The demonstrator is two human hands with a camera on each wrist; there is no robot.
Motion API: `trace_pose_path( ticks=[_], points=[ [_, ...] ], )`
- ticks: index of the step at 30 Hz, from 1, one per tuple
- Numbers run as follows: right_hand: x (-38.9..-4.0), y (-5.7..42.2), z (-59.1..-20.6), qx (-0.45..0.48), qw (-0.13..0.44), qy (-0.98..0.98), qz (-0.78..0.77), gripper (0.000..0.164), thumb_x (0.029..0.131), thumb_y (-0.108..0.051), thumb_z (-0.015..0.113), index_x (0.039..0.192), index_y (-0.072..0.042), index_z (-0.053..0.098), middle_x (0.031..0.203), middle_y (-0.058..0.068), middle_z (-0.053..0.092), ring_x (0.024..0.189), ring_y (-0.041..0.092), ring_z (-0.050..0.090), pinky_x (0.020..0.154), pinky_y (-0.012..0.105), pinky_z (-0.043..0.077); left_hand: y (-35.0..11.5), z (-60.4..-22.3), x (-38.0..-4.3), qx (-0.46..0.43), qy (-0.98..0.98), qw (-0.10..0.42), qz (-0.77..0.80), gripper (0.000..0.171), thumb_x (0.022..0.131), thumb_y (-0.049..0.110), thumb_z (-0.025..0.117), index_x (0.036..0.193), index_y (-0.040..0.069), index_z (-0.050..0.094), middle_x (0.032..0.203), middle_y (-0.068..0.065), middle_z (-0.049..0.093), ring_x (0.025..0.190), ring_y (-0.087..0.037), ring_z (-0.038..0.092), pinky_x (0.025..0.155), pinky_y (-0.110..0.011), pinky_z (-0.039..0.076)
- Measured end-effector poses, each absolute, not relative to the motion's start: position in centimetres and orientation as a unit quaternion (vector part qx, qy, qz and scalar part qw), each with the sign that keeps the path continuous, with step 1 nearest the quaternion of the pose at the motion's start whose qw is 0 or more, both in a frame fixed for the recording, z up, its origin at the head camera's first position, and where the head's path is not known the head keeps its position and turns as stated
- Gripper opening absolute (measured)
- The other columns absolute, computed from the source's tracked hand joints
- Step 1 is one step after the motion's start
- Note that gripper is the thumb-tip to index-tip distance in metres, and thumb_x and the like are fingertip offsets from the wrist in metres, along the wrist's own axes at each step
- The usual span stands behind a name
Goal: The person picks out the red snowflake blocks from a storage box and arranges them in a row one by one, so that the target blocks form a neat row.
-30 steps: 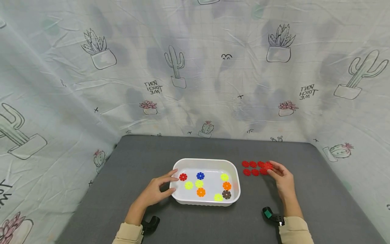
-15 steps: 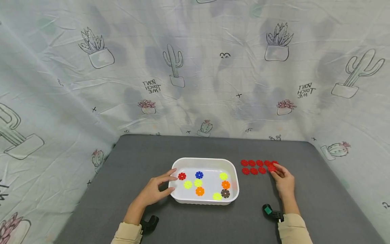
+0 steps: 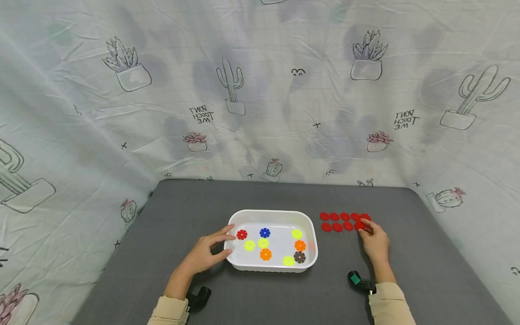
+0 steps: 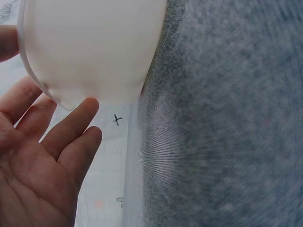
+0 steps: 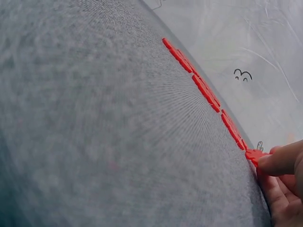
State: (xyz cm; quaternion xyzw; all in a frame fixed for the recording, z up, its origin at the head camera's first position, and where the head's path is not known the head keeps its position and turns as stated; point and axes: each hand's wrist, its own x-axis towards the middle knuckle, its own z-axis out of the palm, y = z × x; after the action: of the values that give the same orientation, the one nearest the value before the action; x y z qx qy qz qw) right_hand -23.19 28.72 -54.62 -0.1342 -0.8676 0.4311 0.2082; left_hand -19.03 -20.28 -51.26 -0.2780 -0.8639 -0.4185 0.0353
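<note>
My left hand [image 3: 205, 255] holds the left rim of a white plastic box [image 3: 268, 269], with some fingertips over the edge. In the left wrist view, other fingers lie against the outer wall of the box [image 4: 94, 52]. At the right, two rows of red notched discs [image 3: 345, 216] lie flat on the grey table. My right hand [image 3: 375, 243] pinches a red notched disc [image 3: 359, 225] between thumb and fingers at the right end of the near row. In the right wrist view, the pinched disc [image 5: 254, 156] looks slightly tilted beside the others.
Inside the box lie loose notched discs: one red [image 3: 241, 234], one blue [image 3: 265, 233], one brown [image 3: 299, 257], two orange [image 3: 266, 254] and several yellow [image 3: 249, 245]. A printed cloth [image 3: 260, 113] hangs behind the table [image 3: 195, 198].
My right hand has brought its red disc from over the far row's end down to the near row's right end. The left hand stays on the box rim.
</note>
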Motion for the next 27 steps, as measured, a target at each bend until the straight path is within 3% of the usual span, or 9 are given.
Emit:
trace_pose_path(
  ticks=[2, 5, 8, 14, 21, 27],
  points=[
    [-23.21, 28.65, -54.67, -0.136, 0.211, -0.873, 0.417, 0.034, 0.087, -0.004, 0.063, 0.121, 0.0, 0.062, 0.11, 0.023, 0.062, 0.079, -0.008, 0.051, 0.063, 0.0, 0.034, -20.26, -51.28, -19.01, -0.279, -0.863, 0.035, -0.419, 0.037, 0.087, 0.025, 0.068, 0.12, 0.008, 0.065, 0.146, -0.003, 0.045, 0.132, -0.028, 0.045, 0.101, -0.048, 0.043],
    [-23.17, 28.52, -54.62, -0.137, 0.217, -0.879, 0.401, 0.033, 0.086, -0.004, 0.064, 0.119, 0.001, 0.063, 0.11, 0.023, 0.06, 0.086, 0.017, 0.063, 0.064, 0.0, 0.031, -20.25, -51.31, -19.0, -0.277, -0.863, 0.034, -0.42, 0.037, 0.087, 0.025, 0.068, 0.12, 0.008, 0.065, 0.146, -0.003, 0.045, 0.132, -0.028, 0.045, 0.101, -0.049, 0.043],
    [-23.09, 28.43, -54.49, -0.134, 0.22, -0.879, 0.401, 0.033, 0.086, -0.003, 0.064, 0.118, 0.002, 0.063, 0.113, 0.023, 0.057, 0.099, 0.035, 0.062, 0.066, -0.002, 0.028, -20.23, -51.33, -19.01, -0.274, -0.864, 0.033, -0.421, 0.037, 0.087, 0.024, 0.068, 0.12, 0.008, 0.065, 0.146, -0.003, 0.045, 0.132, -0.028, 0.045, 0.101, -0.05, 0.043],
    [-23.06, 28.35, -54.37, -0.135, 0.222, -0.868, 0.424, 0.033, 0.086, -0.001, 0.063, 0.119, 0.004, 0.061, 0.118, 0.024, 0.055, 0.108, 0.039, 0.06, 0.071, -0.006, 0.028, -20.21, -51.4, -19.02, -0.273, -0.866, 0.035, -0.418, 0.036, 0.086, 0.023, 0.068, 0.12, 0.009, 0.065, 0.146, -0.002, 0.045, 0.132, -0.028, 0.045, 0.101, -0.052, 0.042],
    [-22.99, 28.21, -54.48, -0.145, 0.224, -0.859, 0.438, 0.036, 0.086, 0.0, 0.063, 0.121, 0.006, 0.058, 0.118, 0.025, 0.056, 0.11, 0.04, 0.059, 0.074, 0.001, 0.034, -20.25, -51.43, -19.03, -0.277, -0.865, 0.038, -0.417, 0.037, 0.087, 0.024, 0.068, 0.12, 0.008, 0.065, 0.146, -0.003, 0.045, 0.132, -0.029, 0.045, 0.1, -0.052, 0.043],
    [-22.95, 28.17, -54.63, -0.151, 0.227, -0.841, 0.467, 0.039, 0.088, -0.004, 0.064, 0.125, 0.004, 0.056, 0.125, 0.025, 0.057, 0.112, 0.037, 0.057, 0.073, -0.003, 0.031, -20.19, -51.41, -19.01, -0.274, -0.866, 0.035, -0.417, 0.036, 0.087, 0.023, 0.068, 0.12, 0.008, 0.065, 0.146, -0.003, 0.045, 0.132, -0.029, 0.045, 0.1, -0.052, 0.042]
  ],
)
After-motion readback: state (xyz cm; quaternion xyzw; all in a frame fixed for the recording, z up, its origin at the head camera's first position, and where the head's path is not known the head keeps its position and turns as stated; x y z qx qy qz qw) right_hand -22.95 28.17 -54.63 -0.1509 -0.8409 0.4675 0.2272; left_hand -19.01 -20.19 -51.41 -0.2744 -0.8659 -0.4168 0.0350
